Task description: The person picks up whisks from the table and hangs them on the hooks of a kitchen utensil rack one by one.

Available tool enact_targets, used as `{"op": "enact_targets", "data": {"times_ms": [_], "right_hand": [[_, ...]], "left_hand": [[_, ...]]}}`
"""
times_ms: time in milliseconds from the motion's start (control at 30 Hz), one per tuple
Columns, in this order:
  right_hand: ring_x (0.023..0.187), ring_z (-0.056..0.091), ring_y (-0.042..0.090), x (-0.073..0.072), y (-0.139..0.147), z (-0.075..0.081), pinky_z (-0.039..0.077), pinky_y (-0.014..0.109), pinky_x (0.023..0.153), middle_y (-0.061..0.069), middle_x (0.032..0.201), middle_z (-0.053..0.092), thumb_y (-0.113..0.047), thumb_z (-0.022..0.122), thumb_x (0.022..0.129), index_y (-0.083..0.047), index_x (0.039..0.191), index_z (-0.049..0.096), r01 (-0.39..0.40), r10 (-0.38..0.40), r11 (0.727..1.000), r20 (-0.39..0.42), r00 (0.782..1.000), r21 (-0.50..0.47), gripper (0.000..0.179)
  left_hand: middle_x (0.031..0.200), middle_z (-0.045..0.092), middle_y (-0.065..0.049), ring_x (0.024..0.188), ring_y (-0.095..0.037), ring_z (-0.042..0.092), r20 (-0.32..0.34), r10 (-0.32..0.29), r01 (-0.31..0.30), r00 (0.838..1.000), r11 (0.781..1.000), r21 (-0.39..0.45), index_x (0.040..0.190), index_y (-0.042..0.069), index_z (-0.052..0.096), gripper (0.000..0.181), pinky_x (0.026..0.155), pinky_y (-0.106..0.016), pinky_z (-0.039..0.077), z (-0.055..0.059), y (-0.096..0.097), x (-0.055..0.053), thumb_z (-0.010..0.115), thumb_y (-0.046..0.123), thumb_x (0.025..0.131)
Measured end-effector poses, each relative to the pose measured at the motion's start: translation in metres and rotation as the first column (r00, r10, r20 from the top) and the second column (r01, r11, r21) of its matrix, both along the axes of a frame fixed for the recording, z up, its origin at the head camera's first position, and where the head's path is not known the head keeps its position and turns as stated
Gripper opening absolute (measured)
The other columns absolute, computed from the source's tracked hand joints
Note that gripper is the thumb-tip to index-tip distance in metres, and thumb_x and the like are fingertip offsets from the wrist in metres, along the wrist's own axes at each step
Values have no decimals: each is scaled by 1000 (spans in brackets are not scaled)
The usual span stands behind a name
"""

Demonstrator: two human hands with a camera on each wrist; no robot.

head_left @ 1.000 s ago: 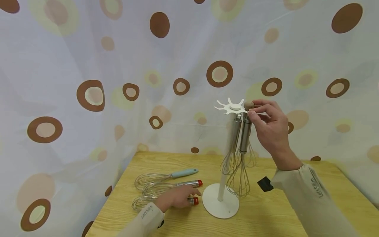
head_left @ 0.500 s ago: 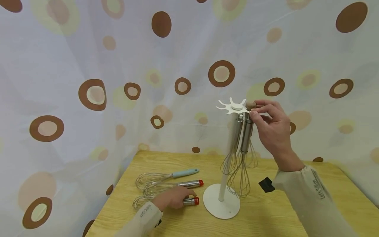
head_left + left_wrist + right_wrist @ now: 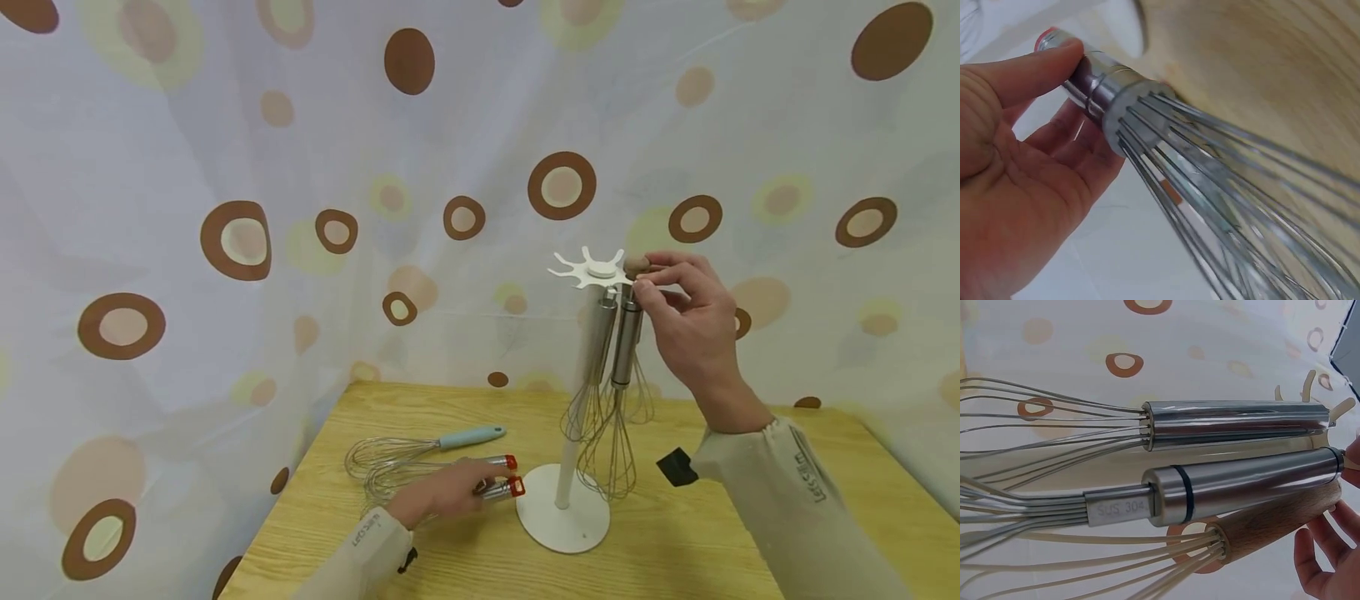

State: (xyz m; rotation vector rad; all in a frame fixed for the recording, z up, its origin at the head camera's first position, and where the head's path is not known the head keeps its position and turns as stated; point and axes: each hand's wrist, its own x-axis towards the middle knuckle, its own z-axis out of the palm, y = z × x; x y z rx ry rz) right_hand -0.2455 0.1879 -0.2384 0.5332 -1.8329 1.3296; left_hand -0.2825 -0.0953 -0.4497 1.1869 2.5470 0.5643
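Note:
My left hand [image 3: 442, 490] grips a wire whisk by its shiny handle with a red end cap [image 3: 516, 486]; in the left wrist view, thumb and fingers wrap the whisk handle [image 3: 1110, 78] and the wires fan out rightward. My right hand [image 3: 693, 321] is at the top of a white whisk stand [image 3: 600, 271], pinching the upper end of a steel-handled whisk [image 3: 1247, 487] with a black ring. Its other fingertips reach the end of a wooden-handled whisk [image 3: 1279, 522] right behind. Another steel whisk [image 3: 1235, 422] hangs alongside on the stand.
On the wooden table [image 3: 450, 567] lie a whisk with a pale blue handle [image 3: 471, 437] and a second red-ended whisk [image 3: 501, 461], partly covered by my left hand. The stand's round white base [image 3: 562, 529] is just right of them. A dotted curtain [image 3: 480, 125] hangs behind.
My left hand has closed on the nearest red-ended whisk and raised its handle end, which has shifted slightly right and up. The right hand stays at the stand's top.

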Motion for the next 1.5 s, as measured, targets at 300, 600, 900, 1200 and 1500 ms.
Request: {"op": "enact_targets", "data": {"times_ms": [300,600,900,1200,1500], "right_hand": [[104,51,10,-1,0,0,44,17,80,-10,114,52,1,55,91,14,91,61,9,-9,1000,5,1000,-5,14],[105,51,11,0,-2,-1,43,16,80,-9,114,52,2,56,91,15,90,60,6,-6,1000,6,1000,-22,14],[106,50,11,1,-1,0,43,17,80,-9,114,52,2,55,91,14,91,61,4,-4,1000,2,1000,-13,14],[104,51,11,3,-1,-1,43,17,79,-10,115,52,1,55,92,14,92,61,0,0,1000,-4,1000,-3,15],[104,51,9,3,-1,0,43,17,79,-9,116,51,0,54,93,12,91,62,3,-3,1000,-8,1000,11,15]], "left_hand": [[122,57,-10,108,-22,58,147,129,-182,981,877,445,144,20,41,57,85,-31,49,45,9,4,59,3,92],[128,51,-18,112,-30,54,267,77,-262,961,573,777,147,13,33,60,86,-39,48,109,18,6,56,0,94],[127,52,-16,110,-25,54,238,16,-219,971,454,864,148,17,32,60,76,-33,47,147,33,6,53,0,95],[129,53,-15,107,-22,56,175,-27,-145,984,442,885,148,22,33,56,62,-32,45,166,42,10,50,4,97],[131,52,-21,114,-28,55,129,-77,-84,989,425,901,148,12,32,55,86,-34,45,180,51,7,47,-1,97]]}}
